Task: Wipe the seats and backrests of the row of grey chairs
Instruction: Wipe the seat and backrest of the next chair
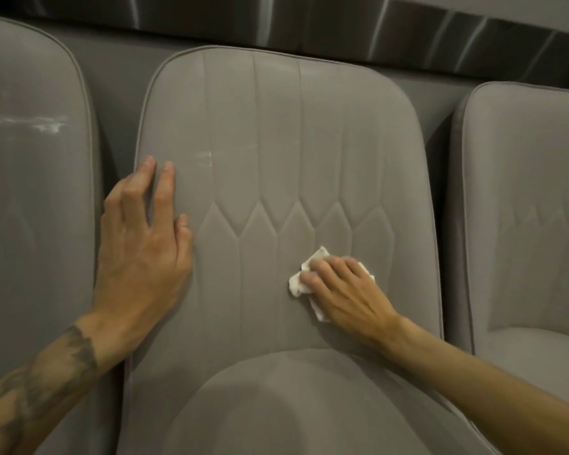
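At the far left, the left grey chair (30,192) is seen only in part, and a whitish smear (46,124) is visible high on its backrest. A tattooed forearm (46,372) is extended from the near left corner. The left hand (142,254) is laid flat against the left edge of the middle chair's backrest (276,142), with its fingers spread and straight; nothing is held in it. Just right of its fingertips, a small pale streak (206,156) is seen on the fabric.

The middle backrest is stitched in vertical channels that meet in diamond shapes halfway down. Below it, the rounded seat (293,405) is seen at the near edge.

On the lower right part of this backrest, below the diamond stitching, a crumpled white wipe (298,282) is pressed against the fabric. It is covered by the right hand (345,290), whose fingers are bent and bunched together over the wad. White edges are left showing to the left of the fingers and beneath the palm.

Further right, the right grey chair (523,192) stands just beside the middle one. Along the far top, a dark streaked band (408,34) is seen behind the row.
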